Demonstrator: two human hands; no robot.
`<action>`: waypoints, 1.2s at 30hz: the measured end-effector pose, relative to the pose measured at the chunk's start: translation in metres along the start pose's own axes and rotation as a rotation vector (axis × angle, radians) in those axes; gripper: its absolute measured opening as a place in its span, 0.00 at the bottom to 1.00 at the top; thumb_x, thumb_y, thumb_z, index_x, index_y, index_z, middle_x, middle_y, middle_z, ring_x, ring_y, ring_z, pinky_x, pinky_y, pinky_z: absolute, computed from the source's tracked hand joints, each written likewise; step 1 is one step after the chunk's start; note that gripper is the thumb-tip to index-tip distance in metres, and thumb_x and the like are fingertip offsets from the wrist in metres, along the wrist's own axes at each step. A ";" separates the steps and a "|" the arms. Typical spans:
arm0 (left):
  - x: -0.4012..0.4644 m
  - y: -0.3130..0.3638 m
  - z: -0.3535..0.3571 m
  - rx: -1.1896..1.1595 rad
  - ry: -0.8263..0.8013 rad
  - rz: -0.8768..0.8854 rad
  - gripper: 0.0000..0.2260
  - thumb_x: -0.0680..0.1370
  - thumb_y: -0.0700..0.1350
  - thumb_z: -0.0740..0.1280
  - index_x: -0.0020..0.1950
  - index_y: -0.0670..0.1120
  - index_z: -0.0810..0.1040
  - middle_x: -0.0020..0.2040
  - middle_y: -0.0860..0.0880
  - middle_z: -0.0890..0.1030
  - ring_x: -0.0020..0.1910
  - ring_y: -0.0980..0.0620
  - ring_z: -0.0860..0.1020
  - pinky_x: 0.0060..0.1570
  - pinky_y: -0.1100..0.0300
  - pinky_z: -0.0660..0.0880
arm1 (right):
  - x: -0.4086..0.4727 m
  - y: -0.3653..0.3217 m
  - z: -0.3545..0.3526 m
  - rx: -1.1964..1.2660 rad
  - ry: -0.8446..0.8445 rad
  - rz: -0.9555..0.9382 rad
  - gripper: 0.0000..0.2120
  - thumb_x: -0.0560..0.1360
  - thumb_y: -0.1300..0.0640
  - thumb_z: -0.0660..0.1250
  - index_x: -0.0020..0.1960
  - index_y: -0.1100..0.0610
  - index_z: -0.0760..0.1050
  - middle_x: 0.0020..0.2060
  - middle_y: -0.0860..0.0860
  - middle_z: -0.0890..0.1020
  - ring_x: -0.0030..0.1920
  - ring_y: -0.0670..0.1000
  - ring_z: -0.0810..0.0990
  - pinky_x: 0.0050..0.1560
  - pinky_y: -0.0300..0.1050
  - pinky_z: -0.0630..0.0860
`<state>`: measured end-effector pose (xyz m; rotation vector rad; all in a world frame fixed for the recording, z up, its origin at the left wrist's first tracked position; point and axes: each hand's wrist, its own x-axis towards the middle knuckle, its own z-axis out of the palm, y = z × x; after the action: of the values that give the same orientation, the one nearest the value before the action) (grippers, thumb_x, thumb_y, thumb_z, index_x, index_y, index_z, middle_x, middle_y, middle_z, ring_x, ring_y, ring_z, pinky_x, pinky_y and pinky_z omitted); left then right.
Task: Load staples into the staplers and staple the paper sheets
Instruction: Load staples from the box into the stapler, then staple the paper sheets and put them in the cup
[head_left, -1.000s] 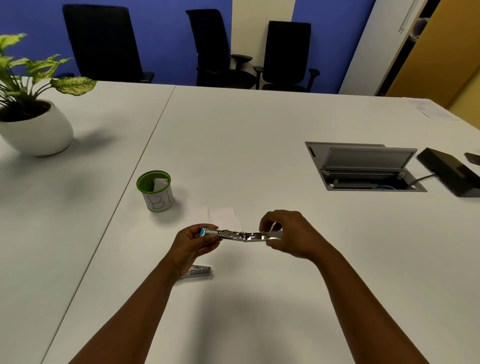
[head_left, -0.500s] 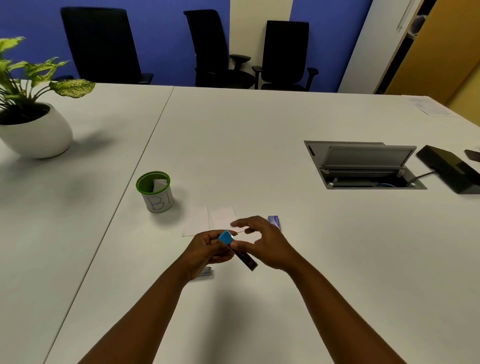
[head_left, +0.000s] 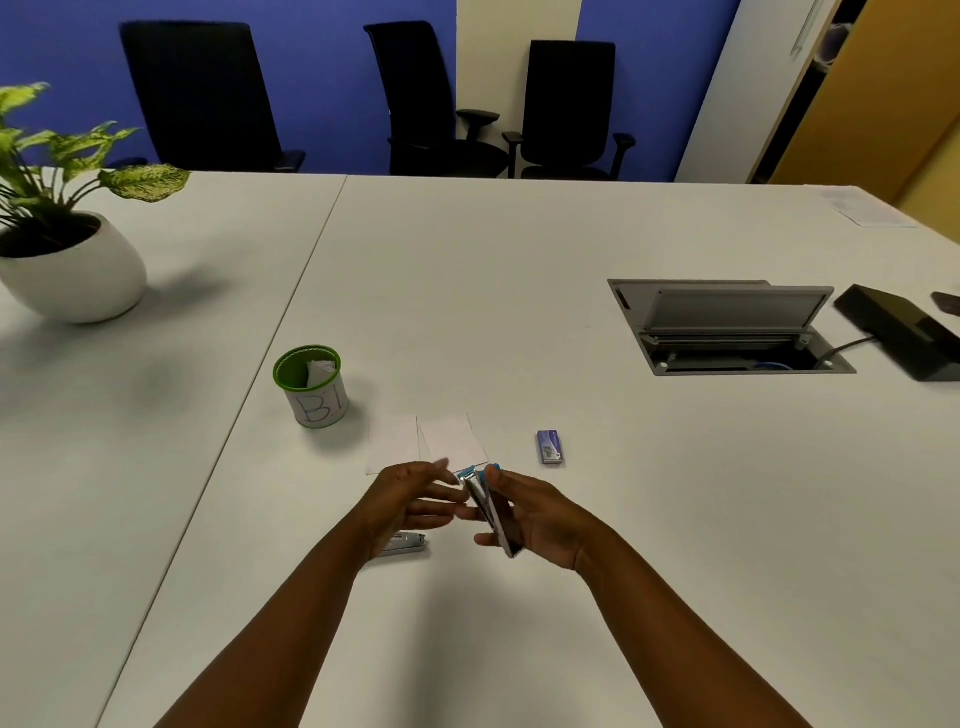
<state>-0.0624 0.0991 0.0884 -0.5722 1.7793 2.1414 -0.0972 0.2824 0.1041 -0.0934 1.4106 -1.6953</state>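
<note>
**Stapler in right hand, left fingers loose**

Right hand (head_left: 540, 525) fingers curl round the slim silver stapler with blue tip (head_left: 485, 506), held on edge above the white table (head_left: 519, 260). Left hand (head_left: 410, 501) fingers straight, slightly spread, tips just beside the stapler. Second silver stapler (head_left: 405, 544) lies under the left wrist. White paper sheets (head_left: 423, 439) beyond the stapler; small purple staple box (head_left: 549, 447) far-right of it; green-rimmed white cup (head_left: 311, 387) holding paper far-left. Blue wall, black office chairs (head_left: 566, 104) behind.

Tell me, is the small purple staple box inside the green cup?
No, the staple box lies flat on the table, well right of the green cup.
</note>
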 end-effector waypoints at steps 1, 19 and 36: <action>0.002 0.000 -0.003 -0.040 0.069 -0.017 0.11 0.77 0.48 0.64 0.46 0.41 0.79 0.36 0.43 0.85 0.36 0.47 0.84 0.33 0.61 0.81 | 0.001 0.001 -0.001 0.055 0.036 -0.002 0.18 0.71 0.47 0.63 0.55 0.57 0.76 0.49 0.52 0.81 0.50 0.50 0.82 0.51 0.48 0.78; 0.009 -0.011 -0.018 -0.317 0.375 -0.087 0.16 0.81 0.42 0.53 0.43 0.38 0.77 0.41 0.40 0.80 0.40 0.45 0.80 0.31 0.62 0.79 | 0.010 0.024 -0.024 0.125 0.270 0.082 0.12 0.73 0.53 0.67 0.41 0.63 0.78 0.34 0.55 0.80 0.32 0.47 0.80 0.37 0.39 0.81; 0.071 -0.033 -0.014 1.214 0.275 0.324 0.18 0.79 0.43 0.60 0.69 0.47 0.69 0.70 0.49 0.70 0.70 0.52 0.66 0.67 0.63 0.58 | 0.029 0.050 -0.047 -1.094 0.445 -0.136 0.25 0.63 0.51 0.77 0.57 0.52 0.73 0.54 0.49 0.77 0.52 0.50 0.78 0.51 0.41 0.72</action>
<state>-0.1072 0.0901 0.0235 -0.2360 2.9603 0.7434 -0.1120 0.3013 0.0333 -0.4387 2.5804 -0.8728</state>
